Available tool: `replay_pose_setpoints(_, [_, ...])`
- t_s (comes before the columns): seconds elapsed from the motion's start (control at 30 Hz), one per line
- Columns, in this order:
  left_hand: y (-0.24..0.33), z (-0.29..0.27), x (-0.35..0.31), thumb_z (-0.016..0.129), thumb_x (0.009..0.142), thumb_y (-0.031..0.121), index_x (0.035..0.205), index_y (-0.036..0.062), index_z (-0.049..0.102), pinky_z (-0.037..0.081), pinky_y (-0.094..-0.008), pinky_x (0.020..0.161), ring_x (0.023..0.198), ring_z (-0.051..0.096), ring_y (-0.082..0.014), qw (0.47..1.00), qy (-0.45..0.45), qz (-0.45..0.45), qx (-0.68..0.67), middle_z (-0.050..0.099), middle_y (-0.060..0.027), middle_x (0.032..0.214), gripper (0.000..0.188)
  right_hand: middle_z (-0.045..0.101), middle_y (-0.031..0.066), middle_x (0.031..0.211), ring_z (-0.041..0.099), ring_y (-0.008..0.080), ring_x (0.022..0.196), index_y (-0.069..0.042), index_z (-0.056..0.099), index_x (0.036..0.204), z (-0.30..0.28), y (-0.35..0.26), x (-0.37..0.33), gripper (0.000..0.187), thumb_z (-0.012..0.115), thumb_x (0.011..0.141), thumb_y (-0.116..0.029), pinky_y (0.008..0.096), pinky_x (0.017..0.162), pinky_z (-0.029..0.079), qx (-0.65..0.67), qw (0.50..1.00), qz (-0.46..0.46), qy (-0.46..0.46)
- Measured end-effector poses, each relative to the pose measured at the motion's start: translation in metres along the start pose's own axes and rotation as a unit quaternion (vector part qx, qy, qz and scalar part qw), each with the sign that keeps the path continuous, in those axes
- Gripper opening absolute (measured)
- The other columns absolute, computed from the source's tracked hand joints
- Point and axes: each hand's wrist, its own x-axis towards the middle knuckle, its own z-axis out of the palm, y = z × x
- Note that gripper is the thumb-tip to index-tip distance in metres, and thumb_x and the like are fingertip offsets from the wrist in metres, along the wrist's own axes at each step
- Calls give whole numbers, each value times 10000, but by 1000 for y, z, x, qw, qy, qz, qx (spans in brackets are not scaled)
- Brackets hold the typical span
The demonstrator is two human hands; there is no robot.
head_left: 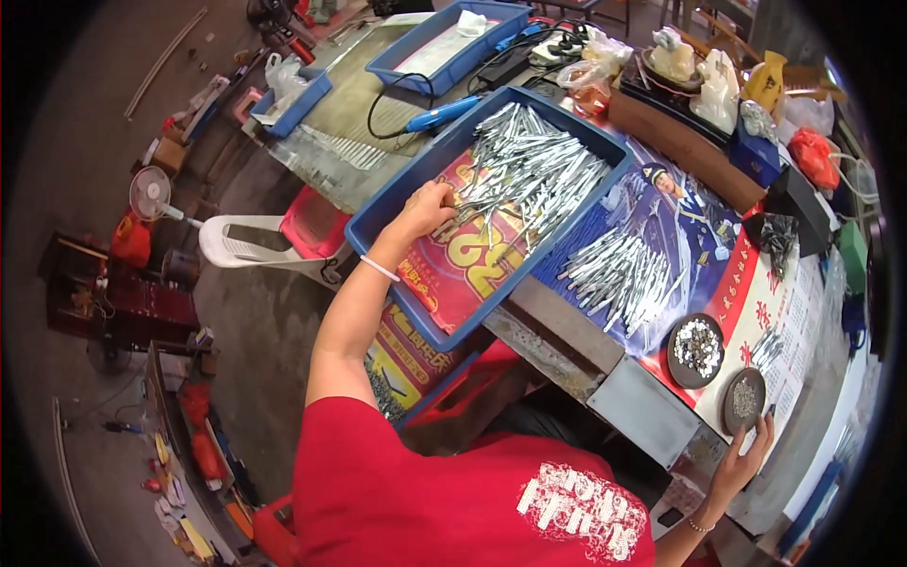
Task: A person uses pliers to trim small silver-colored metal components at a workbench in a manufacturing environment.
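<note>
- Curling over the blue tray (578, 134), the left hand (430, 210) has bent fingers; whether they pinch anything cannot be told.
- The right hand (748, 461) has loosely parted fingers by the rim of a dark dish (727, 406); a nudge might spill its small grey bits (744, 397).
- A careless sweep could scatter the metal strips (543, 175) heaped in the tray's far part: slim, silvery, shiny, crossing at mixed angles.
</note>
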Motion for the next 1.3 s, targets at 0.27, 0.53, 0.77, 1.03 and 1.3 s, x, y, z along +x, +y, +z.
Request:
replay_pose_setpoints(0.27, [16, -2, -7, 615, 766, 117, 820, 49, 537, 477, -422, 685, 811, 594, -327, 958, 77, 155, 230, 589, -133, 820, 117, 468, 183, 1259, 451, 325, 1177, 39, 500, 1143, 9, -22, -6, 286, 527, 875, -59, 378, 994, 340, 66, 996, 26, -56])
replay_pose_setpoints(0.53, [110, -49, -65, 591, 795, 66, 863, 27, 580, 486, -365, 578, 659, 623, -298, 977, 173, 122, -4, 627, -127, 788, 79, 526, 163, 1179, 518, 271, 1083, 44, 532, 1080, 6, -72, 5, 265, 543, 816, 22, 336, 949, 376, 176, 978, -34, -103])
replay_pose_setpoints(0.77, [256, -7, -149, 650, 767, 17, 867, 3, 621, 479, -293, 563, 654, 621, -227, 934, -5, 248, -257, 623, -123, 768, 106, 502, 75, 925, 514, 118, 777, -7, 411, 1255, 21, -145, 16, 524, 526, 750, 68, 239, 638, 471, 576, 779, 84, -232])
replay_pose_setpoints(1.03, [315, 42, -157, 562, 832, -71, 979, -53, 597, 494, -234, 728, 800, 609, -122, 786, -190, 58, -586, 625, -69, 908, 152, 568, 35, 671, 486, 43, 495, 20, 591, 835, 18, -129, 30, 30, 574, 842, -4, 174, 434, 370, 621, 723, 189, -239])
replay_pose_setpoints(1.3, [355, 75, -137, 523, 903, 32, 1030, -28, 576, 433, -231, 787, 842, 544, -104, 673, -208, 108, -702, 566, -46, 902, 149, 590, 87, 656, 452, 91, 401, -33, 514, 870, 26, -123, -1, 140, 487, 936, -154, 205, 431, 401, 724, 568, 307, -243])
